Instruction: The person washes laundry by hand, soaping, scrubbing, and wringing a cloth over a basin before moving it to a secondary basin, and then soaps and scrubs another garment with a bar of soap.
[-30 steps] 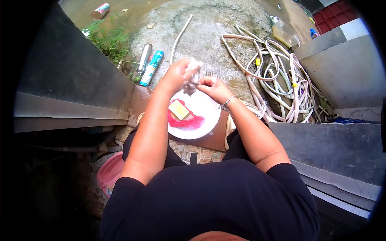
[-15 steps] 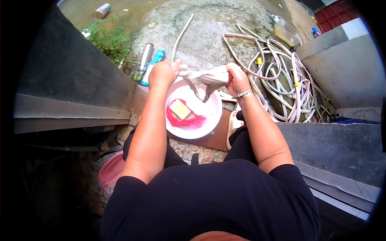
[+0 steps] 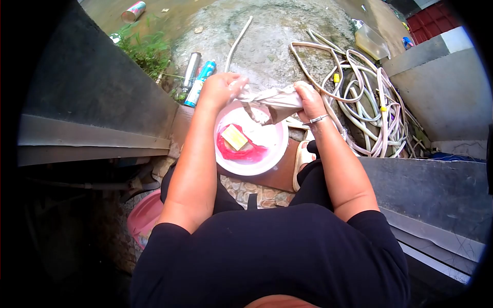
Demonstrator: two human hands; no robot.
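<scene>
A wet greyish-white cloth [image 3: 280, 100] is stretched between my two hands above a pale basin. My left hand [image 3: 222, 88] is closed around one end, and my right hand [image 3: 310, 100] grips the other; a bracelet circles that wrist. The cloth looks bunched and twisted, with a darker fold hanging down toward the basin. Inside the white-pink basin [image 3: 280, 149] lies a yellow block, perhaps a bar of soap [image 3: 234, 138], on red wrapping or cloth [image 3: 241, 152]. Exactly what the red piece is, I cannot tell.
A coiled pale hose [image 3: 382, 120] lies at the right. Beyond my left hand are a silver can [image 3: 192, 69] and a blue can [image 3: 200, 84]. A pink tub [image 3: 143, 215] sits at lower left. Low dark walls flank both sides, and a clear plastic container [image 3: 371, 42] stands at upper right.
My hands have twisted the cloth, which is more bunched than before, and its hanging fold has shifted. The whole view has moved slightly, placing the scene a little farther right.
</scene>
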